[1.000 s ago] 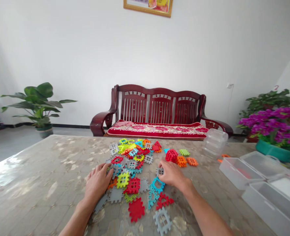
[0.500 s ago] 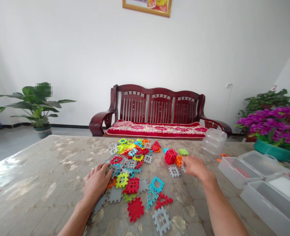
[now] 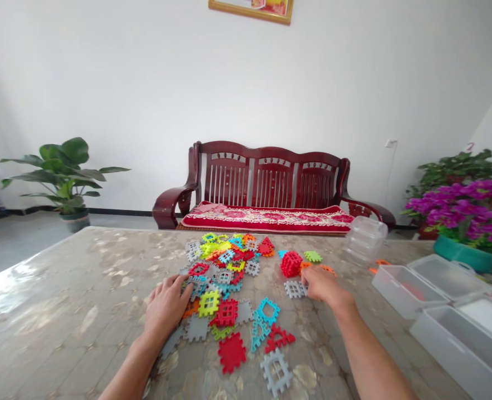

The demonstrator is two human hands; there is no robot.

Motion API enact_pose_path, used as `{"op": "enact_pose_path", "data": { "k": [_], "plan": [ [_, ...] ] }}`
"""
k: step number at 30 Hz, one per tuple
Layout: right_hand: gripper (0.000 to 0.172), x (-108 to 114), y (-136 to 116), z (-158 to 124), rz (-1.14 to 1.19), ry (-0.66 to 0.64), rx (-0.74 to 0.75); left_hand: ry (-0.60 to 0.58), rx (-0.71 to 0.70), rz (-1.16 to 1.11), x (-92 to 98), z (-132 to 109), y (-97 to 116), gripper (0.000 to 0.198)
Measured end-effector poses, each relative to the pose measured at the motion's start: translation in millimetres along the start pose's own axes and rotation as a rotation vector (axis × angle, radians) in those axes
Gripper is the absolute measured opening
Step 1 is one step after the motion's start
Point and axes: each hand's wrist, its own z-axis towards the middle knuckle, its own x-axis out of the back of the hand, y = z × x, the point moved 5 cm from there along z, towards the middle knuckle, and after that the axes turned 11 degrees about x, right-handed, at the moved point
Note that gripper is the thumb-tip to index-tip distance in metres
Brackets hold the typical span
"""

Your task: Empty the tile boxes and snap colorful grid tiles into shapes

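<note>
My left hand (image 3: 170, 300) lies at the left edge of a pile of coloured notched plastic pieces (image 3: 225, 272), its fingertips touching grey and blue ones. The fingers are slightly bent and apart. My right hand (image 3: 321, 284) is closed, fingertips down at the right end of a grey window piece (image 3: 295, 289); a second grey piece seems to be under the fingers. Just beyond is a red ball-like assembly (image 3: 291, 264), with orange pieces (image 3: 327, 269) beside it. Nearer me lie a red square (image 3: 231, 353), a blue frame (image 3: 268, 311) and a grey frame (image 3: 276, 371).
Clear plastic boxes (image 3: 458, 344) with open lids stand on the right of the patterned table (image 3: 63, 333). A stacked clear container (image 3: 365, 240) and purple flowers in a teal pot (image 3: 466, 254) are behind them. A wooden bench (image 3: 271, 178) stands beyond the table.
My right hand has moved a little left and nearer me, up to the grey window piece. Orange pieces that it hid now show behind it. My left hand has stayed in place.
</note>
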Motion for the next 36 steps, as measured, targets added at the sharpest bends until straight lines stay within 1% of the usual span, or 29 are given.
{"op": "enact_pose_path", "data": {
  "k": [3,9,13,15,18,22,27,30,33,36],
  "plan": [
    [0.031,4,-2,-2,0.008,0.006,0.015,0.003,0.0,-0.002,0.1,0,0,0.047],
    [0.025,8,-25,4,0.22,0.148,0.218,0.007,0.004,0.006,-0.4,0,1,0.047],
    [0.027,-2,-42,13,0.332,0.208,0.288,0.015,-0.004,-0.003,0.9,-1,1,0.047],
    [0.028,-8,-46,16,0.352,0.229,0.291,0.018,-0.001,-0.009,1.3,-1,1,0.046],
    [0.03,-16,-48,19,0.331,0.219,0.273,0.021,0.002,-0.017,1.4,-1,0,0.045],
    [0.034,-13,-37,19,0.32,0.207,0.23,0.021,0.002,-0.016,1.0,-1,0,0.046],
    [0.034,2,-7,10,0.281,0.176,0.164,0.011,-0.005,-0.011,1.1,-1,1,0.047],
    [0.033,5,8,1,0.21,0.094,0.136,0.013,-0.007,-0.005,1.3,-1,1,0.046],
    [0.037,2,17,-4,0.171,-0.016,0.096,0.021,-0.006,0.005,1.1,-1,0,0.045],
    [0.04,-2,23,-4,0.167,-0.048,0.031,0.024,-0.01,0.008,0.4,0,0,0.045]
  ]
}}
